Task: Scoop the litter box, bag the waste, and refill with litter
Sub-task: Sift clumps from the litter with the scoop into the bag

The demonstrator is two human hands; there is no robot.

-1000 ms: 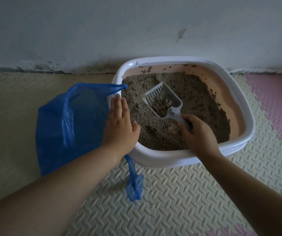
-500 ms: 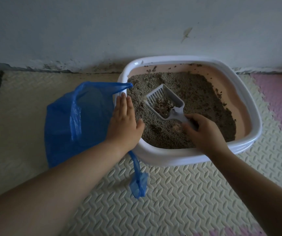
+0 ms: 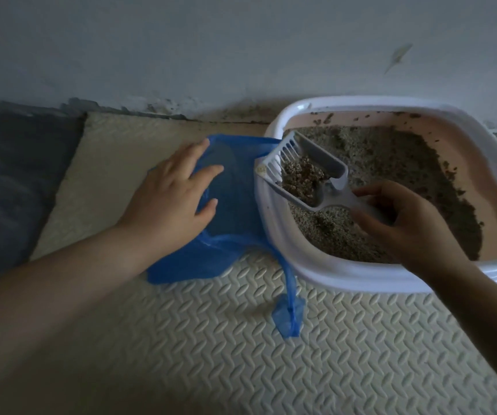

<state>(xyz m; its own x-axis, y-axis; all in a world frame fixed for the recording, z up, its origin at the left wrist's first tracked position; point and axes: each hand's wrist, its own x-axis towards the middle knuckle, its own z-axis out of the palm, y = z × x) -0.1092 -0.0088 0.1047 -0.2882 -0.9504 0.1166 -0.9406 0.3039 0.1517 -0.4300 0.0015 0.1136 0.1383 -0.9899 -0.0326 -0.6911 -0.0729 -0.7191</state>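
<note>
A white litter box with a pink inner wall stands against the wall at the right, partly filled with grey-brown litter. My right hand grips the handle of a white slotted scoop. The scoop carries a clump of litter and is raised, its slotted front over the box's left rim. A blue plastic bag lies on the floor just left of the box. My left hand rests on the bag's left side with fingers spread; whether it grips the plastic I cannot tell.
A cream foam mat with a ridged pattern covers the floor in front. A dark grey mat lies at the far left. The painted wall stands directly behind. The bag's blue tie strip trails onto the mat.
The scoop rose out of the litter and swung left to the box's rim with its load. My left hand shifted from the box's edge to the far side of the bag. The view panned left.
</note>
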